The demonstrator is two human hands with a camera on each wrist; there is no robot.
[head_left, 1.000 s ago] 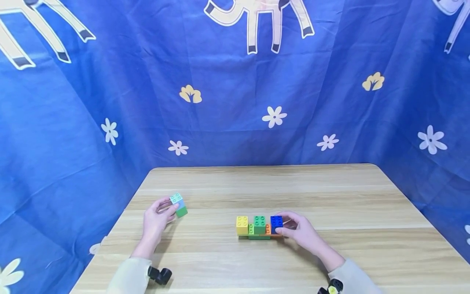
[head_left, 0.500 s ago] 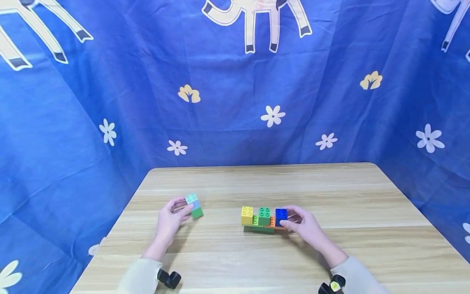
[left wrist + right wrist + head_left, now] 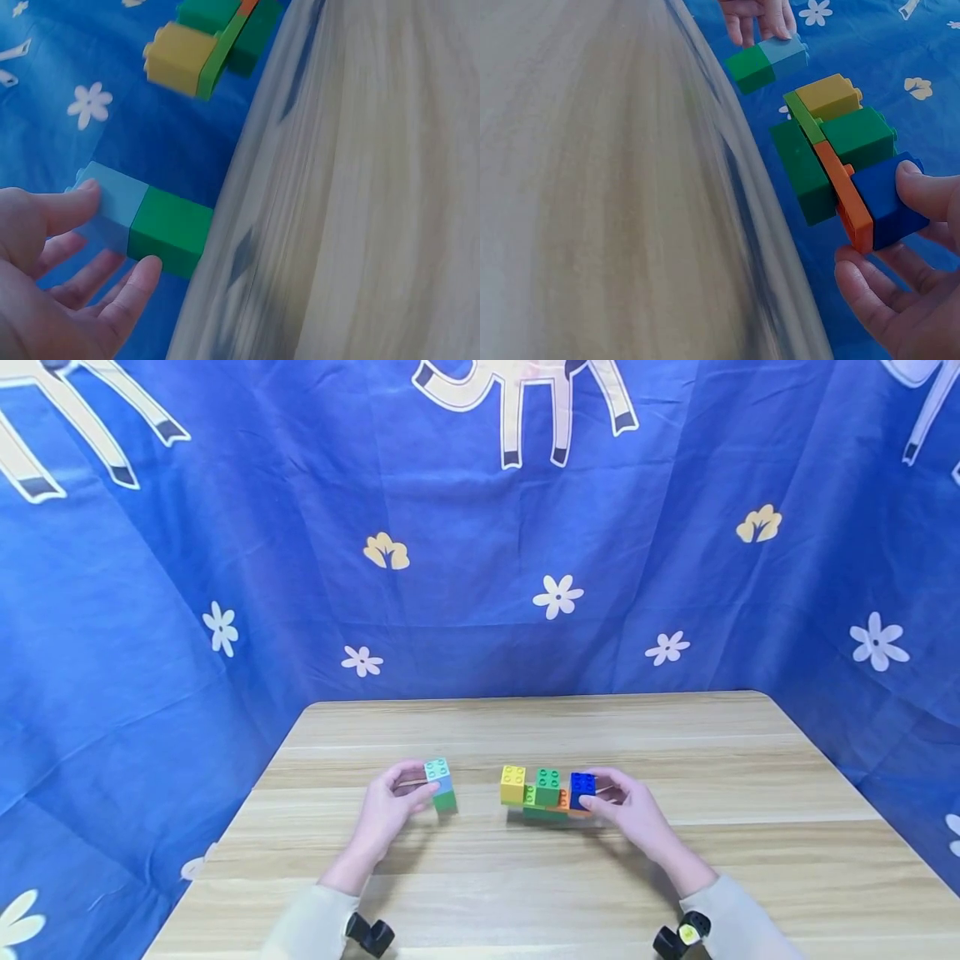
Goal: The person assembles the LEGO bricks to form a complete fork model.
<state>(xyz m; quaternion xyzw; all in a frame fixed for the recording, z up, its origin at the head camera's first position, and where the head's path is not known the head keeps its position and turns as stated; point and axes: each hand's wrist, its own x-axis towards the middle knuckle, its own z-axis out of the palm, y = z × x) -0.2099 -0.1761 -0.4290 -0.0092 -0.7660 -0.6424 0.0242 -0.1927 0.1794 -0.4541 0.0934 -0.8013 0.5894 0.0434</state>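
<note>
My left hand (image 3: 390, 806) pinches a two-brick stack by its upper light blue brick (image 3: 112, 206); a green brick (image 3: 171, 231) is joined beneath it. Over on the right, my right hand (image 3: 633, 810) grips the dark blue brick (image 3: 891, 201) at one end of a longer toy-brick assembly. That assembly has a yellow brick (image 3: 513, 785) at its left end and a green brick (image 3: 547, 787) in the middle. These sit on thin light green (image 3: 804, 116) and orange (image 3: 843, 196) plates, with a wider green brick (image 3: 802, 172) underneath. Both builds are held above the table, apart from each other.
The wooden table (image 3: 480, 893) spreads under both hands, and their shadows fall on it. A blue patterned curtain (image 3: 465, 660) hangs behind the table and along both sides. Black camera mounts (image 3: 370, 935) are strapped at the wrists.
My left hand has carried its two-brick stack rightward, closer to the assembly. My right hand has lifted the assembly and shifted it slightly right and away from me.
</note>
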